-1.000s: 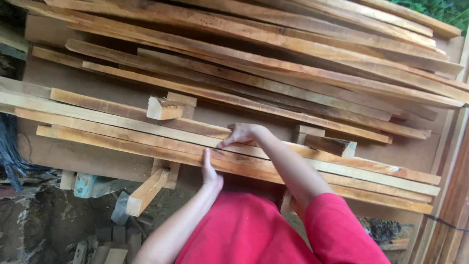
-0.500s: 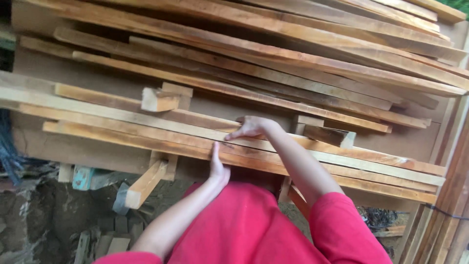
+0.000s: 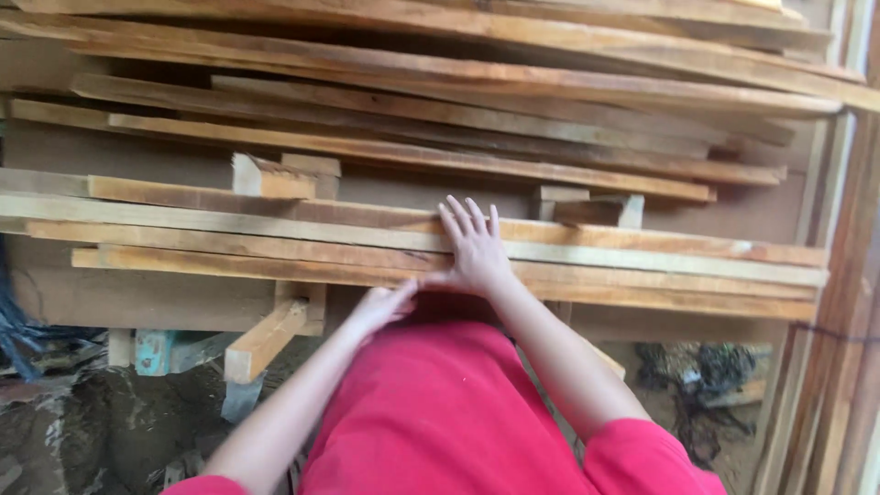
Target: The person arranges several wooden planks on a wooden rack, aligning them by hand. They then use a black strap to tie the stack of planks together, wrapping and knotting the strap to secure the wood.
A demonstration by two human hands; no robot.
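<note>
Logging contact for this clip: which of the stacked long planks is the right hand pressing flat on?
The right hand lies palm-down across the pale plank in the lowest bundle, fingers spread. Unlike the darker, redder boards above, it is light yellowish.

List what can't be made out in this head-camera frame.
- Left hand: fingertips tucked under the front plank, so its grip is hidden.
- Right hand: palm flat on the planks, underside unseen.
- Plank ends: cut off by the left edge.
- Dark clutter on the ground: blurred.
</note>
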